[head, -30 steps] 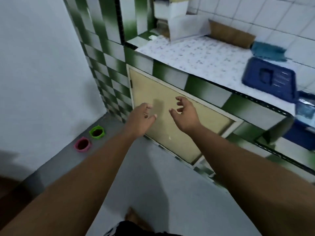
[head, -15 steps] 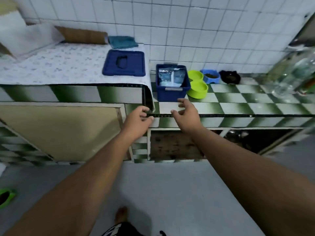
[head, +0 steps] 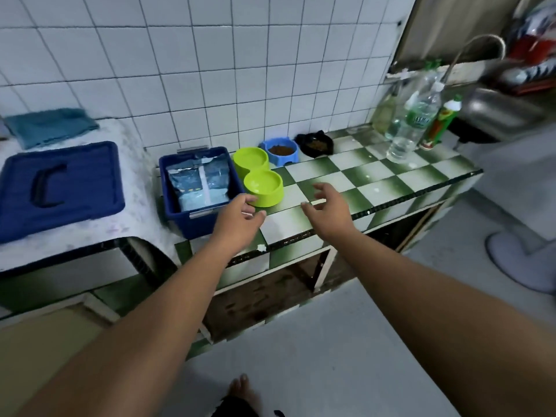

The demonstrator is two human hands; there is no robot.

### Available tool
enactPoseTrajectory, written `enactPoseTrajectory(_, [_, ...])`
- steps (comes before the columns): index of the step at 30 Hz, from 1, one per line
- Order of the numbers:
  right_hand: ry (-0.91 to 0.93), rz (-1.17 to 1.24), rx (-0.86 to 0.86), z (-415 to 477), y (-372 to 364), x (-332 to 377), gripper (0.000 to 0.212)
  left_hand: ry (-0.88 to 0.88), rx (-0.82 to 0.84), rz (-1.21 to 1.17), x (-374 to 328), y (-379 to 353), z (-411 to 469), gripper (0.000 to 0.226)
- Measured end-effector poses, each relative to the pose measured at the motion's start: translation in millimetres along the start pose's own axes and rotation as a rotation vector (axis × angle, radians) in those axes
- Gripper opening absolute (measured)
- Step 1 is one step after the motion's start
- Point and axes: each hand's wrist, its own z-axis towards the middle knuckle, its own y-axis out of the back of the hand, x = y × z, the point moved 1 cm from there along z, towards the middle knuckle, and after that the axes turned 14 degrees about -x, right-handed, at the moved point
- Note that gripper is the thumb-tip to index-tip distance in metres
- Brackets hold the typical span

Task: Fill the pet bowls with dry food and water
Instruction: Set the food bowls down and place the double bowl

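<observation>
green bottle label (head: 418, 120), bag print (head: 197, 188), both unreadable

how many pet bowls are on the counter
4. A front green bowl by the bin, a back green bowl touching it, a blue bowl and a black bowl along the wall. None seem hidden.

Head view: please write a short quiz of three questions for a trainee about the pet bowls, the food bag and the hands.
1. True or false: the blue bowl holds brown dry food.
2. Where is the food bag? A: inside the blue bin. B: on the floor. C: inside the black bowl.
3. Fill in: the ___ hand is nearer to the green double bowl.

Key: 1 true. 2 A. 3 left; the left hand is right beside the bowl's near end.
</observation>
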Motion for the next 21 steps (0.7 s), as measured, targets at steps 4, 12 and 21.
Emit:
enactPoseTrajectory(4, [-0.061,0.0,-0.048,51,-16,-9,0.055,0.013,0.064,-0.014,-8,-31,61,0.034])
enactPoseTrajectory(12, [-0.151,0.011,-0.062,169,-42,-47,0.052,0.072,0.044,0.033,-26,-105,165,0.037])
enactPoseTrajectory(21, [-0.121,-0.021,0.135,342,-74,-112,0.05,0.315,-0.12,0.012,-27,-217,262,0.063])
